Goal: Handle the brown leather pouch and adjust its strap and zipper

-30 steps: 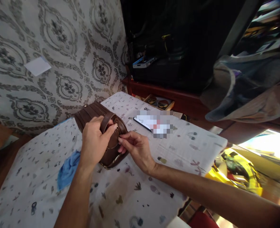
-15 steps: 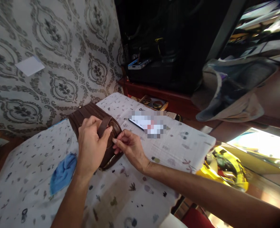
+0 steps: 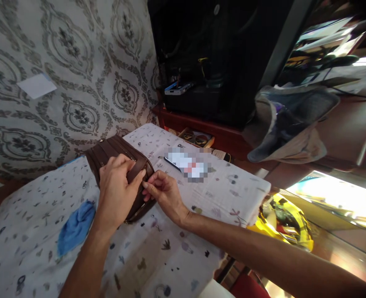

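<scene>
A brown leather bag [image 3: 108, 147] with a top strap and gold zip teeth lies on the patterned white cloth [image 3: 183, 248]. My left hand [image 3: 117, 186] is closed around the bag's strap, thumb pressed on its end. Against the near right end of the bag, beside the zip [image 3: 139, 209], my right hand [image 3: 164, 192] pinches with thumb and index finger. What sits in that pinch is hidden or too small to make out. A blue cloth [image 3: 75, 227] lies crumpled left of my left forearm.
A phone with a blurred screen [image 3: 187, 164] rests right of the bag. Behind stand a dark television [image 3: 207, 49] and an open box with round items [image 3: 199, 138]. To the right are a grey fabric bag [image 3: 282, 128] and a yellow container [image 3: 307, 227]. Patterned wallpaper borders the left.
The view has shifted slightly, so most things appear a little further left. Both hands keep their places on the bag, with hardly any movement relative to it.
</scene>
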`<state>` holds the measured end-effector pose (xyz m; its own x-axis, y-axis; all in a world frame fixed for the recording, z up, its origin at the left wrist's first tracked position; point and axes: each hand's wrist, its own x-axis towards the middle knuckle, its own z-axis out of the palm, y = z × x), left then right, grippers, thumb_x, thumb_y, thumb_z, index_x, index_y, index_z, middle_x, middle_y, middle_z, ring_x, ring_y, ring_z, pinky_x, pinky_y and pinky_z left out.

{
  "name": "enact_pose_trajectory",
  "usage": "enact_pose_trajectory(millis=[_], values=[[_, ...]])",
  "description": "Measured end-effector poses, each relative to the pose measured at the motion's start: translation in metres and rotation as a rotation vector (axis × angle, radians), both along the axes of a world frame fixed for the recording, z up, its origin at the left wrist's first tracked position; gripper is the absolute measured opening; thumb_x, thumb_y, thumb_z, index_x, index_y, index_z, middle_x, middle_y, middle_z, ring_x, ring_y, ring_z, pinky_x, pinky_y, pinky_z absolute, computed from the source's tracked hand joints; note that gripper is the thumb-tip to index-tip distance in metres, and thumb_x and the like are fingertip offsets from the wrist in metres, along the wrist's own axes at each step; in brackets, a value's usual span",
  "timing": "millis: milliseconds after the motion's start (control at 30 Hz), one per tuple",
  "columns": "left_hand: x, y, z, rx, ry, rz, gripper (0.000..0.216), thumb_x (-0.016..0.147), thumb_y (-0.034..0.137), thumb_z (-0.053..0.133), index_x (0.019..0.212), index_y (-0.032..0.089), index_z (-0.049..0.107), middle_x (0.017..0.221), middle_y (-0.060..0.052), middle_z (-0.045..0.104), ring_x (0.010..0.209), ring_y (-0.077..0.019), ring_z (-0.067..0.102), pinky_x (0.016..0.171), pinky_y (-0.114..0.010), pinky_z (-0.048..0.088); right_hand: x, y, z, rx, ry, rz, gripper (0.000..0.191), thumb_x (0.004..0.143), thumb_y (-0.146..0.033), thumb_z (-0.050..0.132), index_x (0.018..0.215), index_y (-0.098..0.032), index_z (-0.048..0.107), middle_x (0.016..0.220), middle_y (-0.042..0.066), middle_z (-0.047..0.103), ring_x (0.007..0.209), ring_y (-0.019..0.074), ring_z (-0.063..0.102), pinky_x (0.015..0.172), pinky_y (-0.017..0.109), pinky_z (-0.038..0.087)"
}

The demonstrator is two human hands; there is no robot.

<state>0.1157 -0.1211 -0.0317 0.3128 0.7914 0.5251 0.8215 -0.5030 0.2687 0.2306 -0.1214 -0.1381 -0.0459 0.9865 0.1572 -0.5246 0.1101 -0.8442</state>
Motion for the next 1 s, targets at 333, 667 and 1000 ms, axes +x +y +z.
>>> enact_pose_trajectory(millis=[333,667,1000], values=[[-0.042,-0.008,0.030,-0.120,-0.116,0.068,0.016,0.085,0.038,0.065,0.086,0.023,0.066,0.086,0.000,0.065,0.086,-0.0195,0.058,0.080,-0.034,0.044,0.000,-0.008,0.005,0.063,-0.177,-0.094,0.046,0.079,-0.062,0.076,0.080,-0.023,0.052,0.063,-0.004,0.065,0.048,0.0098,0.059,0.049,0.023,0.047],[-0.049,-0.021,0.009,-0.071,-0.123,0.139,0.018,0.087,0.035,0.060,0.075,0.022,0.062,0.079,-0.001,0.060,0.079,-0.0176,0.053,0.075,-0.033,0.041,-0.011,-0.010,0.011,0.067,-0.326,-0.203,0.055,0.063,-0.057,0.089,0.081,-0.026,0.047,0.058,-0.008,0.057,0.051,0.0120,0.051,0.050,0.025,0.042],[-0.052,-0.028,0.011,-0.059,-0.136,0.061,0.016,0.092,0.027,0.059,0.077,0.022,0.060,0.080,0.001,0.062,0.082,-0.0174,0.054,0.072,-0.031,0.040,-0.016,-0.009,0.013,0.036,-0.288,-0.218,0.057,0.061,-0.056,0.090,0.079,-0.026,0.045,0.060,-0.008,0.055,0.055,0.0114,0.049,0.053,0.025,0.041]])
